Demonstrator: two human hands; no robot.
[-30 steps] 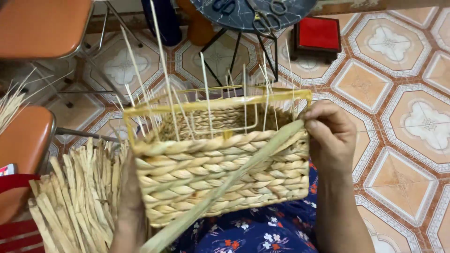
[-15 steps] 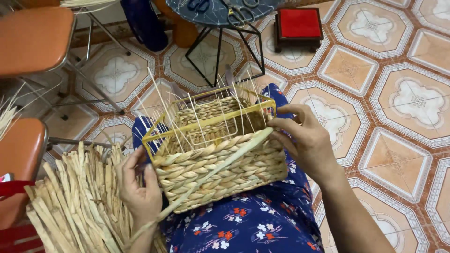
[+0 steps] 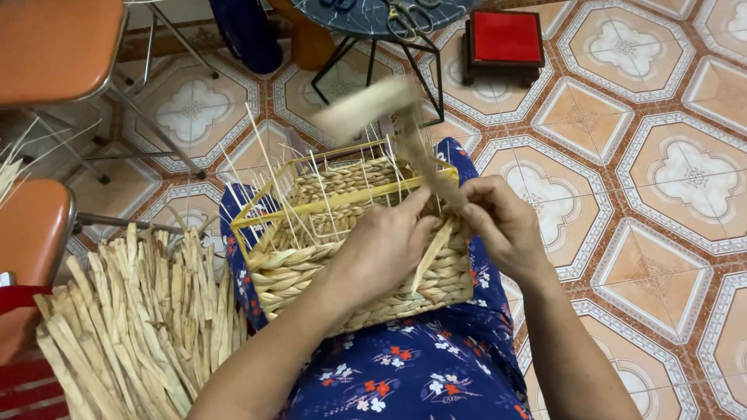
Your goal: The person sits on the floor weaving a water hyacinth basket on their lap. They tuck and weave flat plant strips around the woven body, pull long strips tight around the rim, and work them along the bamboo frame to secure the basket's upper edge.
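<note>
On the lap, half-woven straw basket (image 3: 342,257) with yellow frame.

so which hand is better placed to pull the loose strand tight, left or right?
Probably right. The right hand already pinches the strand at the basket rim, while the left hand lies across the woven side, steadying it.

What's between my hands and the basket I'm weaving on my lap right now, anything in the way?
Nothing visible. The left hand rests on the woven basket at its near wall, and the right hand pinches the flat straw strip at the basket's right corner. The thin upright stakes stand beyond the fingers.
</note>
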